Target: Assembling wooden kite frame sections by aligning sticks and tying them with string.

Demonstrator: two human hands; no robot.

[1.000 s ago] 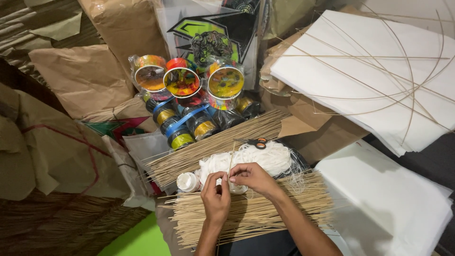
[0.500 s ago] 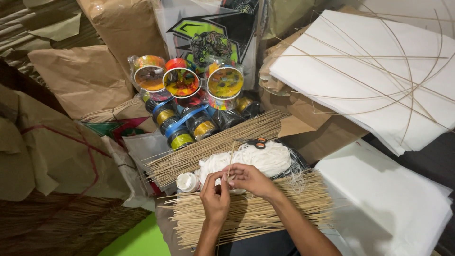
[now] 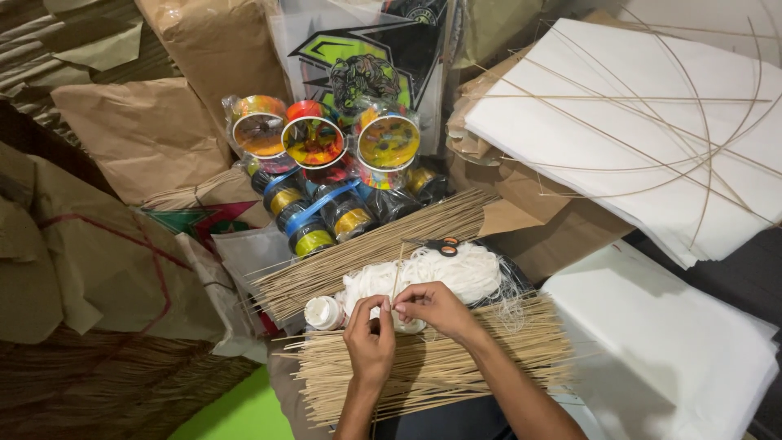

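Fingertips (image 3: 389,307) of both your hands pinch one thin bamboo stick (image 3: 397,273), upright for control. Left hand (image 3: 371,342) and right hand (image 3: 436,308) meet over the white string pile (image 3: 440,273), bamboo stick bundle (image 3: 440,367) below.

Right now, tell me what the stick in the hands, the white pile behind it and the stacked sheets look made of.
Stick: probably bamboo; thin, pale tan, matte, like the bundles below. White pile: looks like cotton string; soft, tangled strands. Sheets: thin white paper, seemingly; flat stacked layers.
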